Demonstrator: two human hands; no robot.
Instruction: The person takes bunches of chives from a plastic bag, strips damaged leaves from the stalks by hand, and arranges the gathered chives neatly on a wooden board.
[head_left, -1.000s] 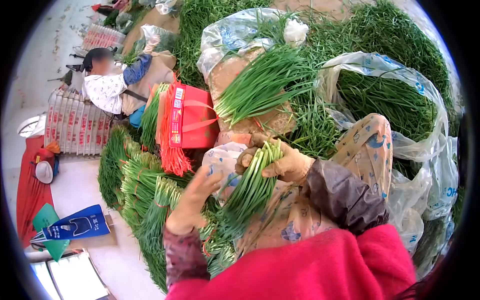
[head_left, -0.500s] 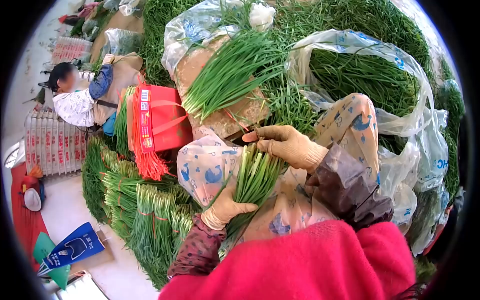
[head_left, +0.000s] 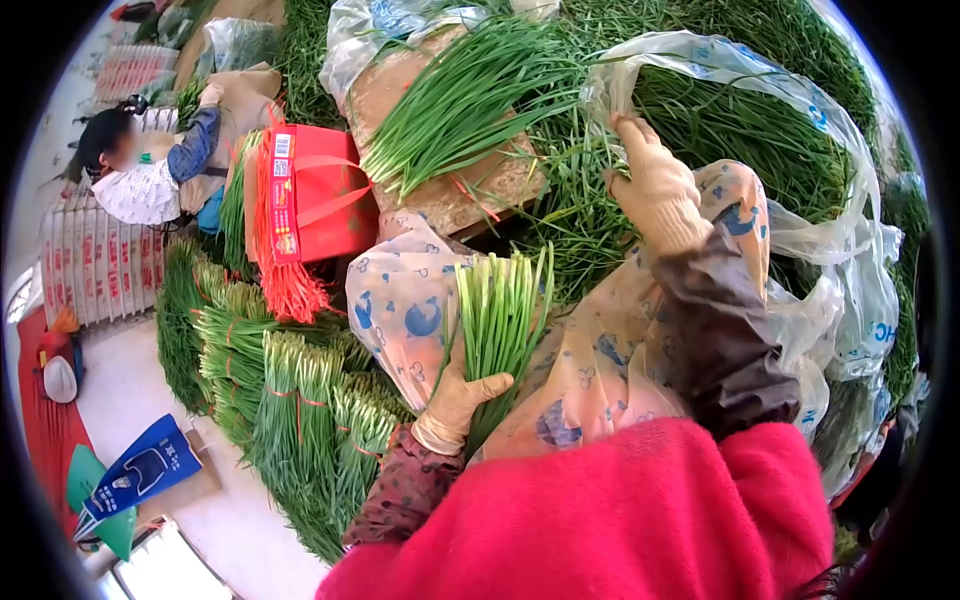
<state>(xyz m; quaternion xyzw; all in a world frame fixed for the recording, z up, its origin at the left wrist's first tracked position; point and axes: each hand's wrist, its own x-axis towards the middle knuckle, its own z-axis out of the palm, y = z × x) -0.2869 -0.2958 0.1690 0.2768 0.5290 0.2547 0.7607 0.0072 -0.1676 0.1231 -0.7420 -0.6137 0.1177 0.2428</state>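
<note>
Pale floor [head_left: 125, 375] shows off past the left hand's side, with ridged white objects with red markings [head_left: 103, 262] and a co-worker [head_left: 140, 180] sitting beyond them. Left hand [head_left: 452, 405] closed round the lower part of a bunch of green stalks [head_left: 497, 315], thumb across the front, pale cut ends pointing away from the body. Bunch is over the lap, against clear patterned plastic [head_left: 600, 370] covering the legs. Right hand [head_left: 655, 185] raised well apart from the bunch, partly open, fingers extended and thumb out to the side, nothing visible in it; it's near the rim of an open plastic bag [head_left: 858, 175] with long greens inside. Ahead of both hands, a worn board [head_left: 508, 180] carries a loose pile of long green stalks [head_left: 470, 105], pale ends toward the left hand's side. Red box [head_left: 345, 220] just beside the board, on the left hand's side, strap across it, red ties [head_left: 292, 290] hanging down its near edge. Tied bundles [head_left: 290, 385] packed together outward from the left hand, red bands round some. More loose greens [head_left: 575, 215] spread between board and right hand.
</note>
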